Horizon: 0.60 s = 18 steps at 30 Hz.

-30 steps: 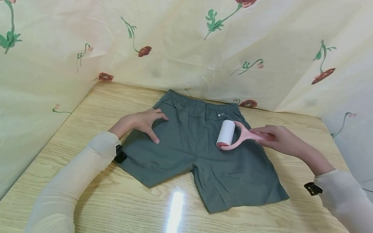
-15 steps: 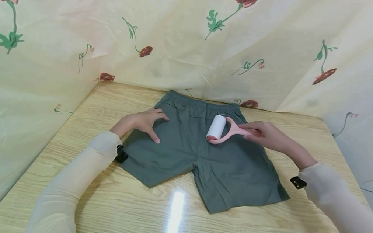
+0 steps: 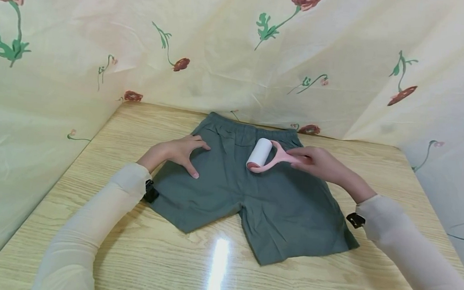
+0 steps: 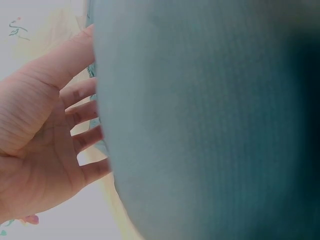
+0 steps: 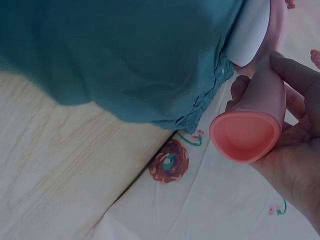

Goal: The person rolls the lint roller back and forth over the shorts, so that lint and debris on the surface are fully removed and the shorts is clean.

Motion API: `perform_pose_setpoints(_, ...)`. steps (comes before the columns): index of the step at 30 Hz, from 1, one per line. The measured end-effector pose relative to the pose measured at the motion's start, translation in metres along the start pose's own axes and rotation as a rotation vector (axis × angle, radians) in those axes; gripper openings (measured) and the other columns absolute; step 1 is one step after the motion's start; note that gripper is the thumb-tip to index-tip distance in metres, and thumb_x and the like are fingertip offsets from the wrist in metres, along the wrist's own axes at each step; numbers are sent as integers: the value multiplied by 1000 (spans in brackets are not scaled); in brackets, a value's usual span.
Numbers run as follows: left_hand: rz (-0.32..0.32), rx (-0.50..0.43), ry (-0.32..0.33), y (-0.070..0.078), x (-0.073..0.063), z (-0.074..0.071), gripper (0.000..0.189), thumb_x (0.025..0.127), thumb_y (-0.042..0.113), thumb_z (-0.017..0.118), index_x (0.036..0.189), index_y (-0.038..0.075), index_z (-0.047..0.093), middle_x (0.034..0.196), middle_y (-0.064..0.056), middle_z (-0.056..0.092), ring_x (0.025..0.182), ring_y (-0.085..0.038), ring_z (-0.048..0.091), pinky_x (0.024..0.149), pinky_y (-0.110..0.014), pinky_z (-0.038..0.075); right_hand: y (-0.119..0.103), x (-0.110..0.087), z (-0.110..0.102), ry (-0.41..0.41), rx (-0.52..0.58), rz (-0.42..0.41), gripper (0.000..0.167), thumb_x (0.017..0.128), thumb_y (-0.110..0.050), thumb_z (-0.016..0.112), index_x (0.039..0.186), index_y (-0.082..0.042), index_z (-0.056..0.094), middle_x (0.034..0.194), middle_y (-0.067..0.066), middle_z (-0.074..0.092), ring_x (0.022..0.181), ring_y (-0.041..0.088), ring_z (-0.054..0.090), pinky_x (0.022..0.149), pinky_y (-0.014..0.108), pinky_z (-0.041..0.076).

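Grey-green shorts (image 3: pixel 212 184) lie spread flat, waistband toward the back. My left hand (image 3: pixel 179 152) rests on their left side, thumb and fingers spread apart; the left wrist view shows the palm and parted fingers (image 4: pixel 82 115) at the cloth. In my right hand (image 3: pixel 317 164) is a lint roller (image 3: pixel 260 152) with a pink forked handle and a white cylinder, gripped by the handle. The white cylinder overlaps the upper middle of the shorts, just below the waistband. From the right wrist view, the hollow end of the pink handle (image 5: pixel 245 135) faces the camera, thumb and fingers around it.
The shorts lie on a light wood-grain table (image 3: pixel 155 267) with a bright light reflection at its front. A cream cloth with red flowers (image 3: pixel 224 47) hangs behind and along both sides. Black wrist cameras (image 3: pixel 355 219) sit at the sleeve cuffs.
My right hand has moved the lint roller leftward and slightly toward the back, from the right side of the shorts to their middle. The left hand and the shorts have stayed in place.
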<state>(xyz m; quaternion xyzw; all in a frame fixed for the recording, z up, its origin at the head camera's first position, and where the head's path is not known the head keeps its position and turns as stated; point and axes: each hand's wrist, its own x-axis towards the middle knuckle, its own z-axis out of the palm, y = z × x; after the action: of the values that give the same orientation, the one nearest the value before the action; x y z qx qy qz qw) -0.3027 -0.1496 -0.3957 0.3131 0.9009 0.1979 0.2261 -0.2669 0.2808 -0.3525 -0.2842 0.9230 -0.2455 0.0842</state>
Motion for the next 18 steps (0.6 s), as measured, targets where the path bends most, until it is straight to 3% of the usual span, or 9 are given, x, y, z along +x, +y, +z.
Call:
perform_pose_setpoints(6,-4,4,-6,1,0,0,93,77,39,90,153,10,44,156,-17,35,150,-39,27,119,-56,32,-3,7,2,-11,-1,37,42,99,-17,69,137,-1,63,91,9,69,67,15,46,65,28,40)
perform_pose_setpoints(18,-16,5,-6,2,-1,-1,93,77,38,90,153,11,45,157,-16,34,150,-39,26,119,-56,32,-4,10,1,-4,-8,47,42,98,-17,70,136,-1,64,85,7,65,68,16,44,64,29,36)
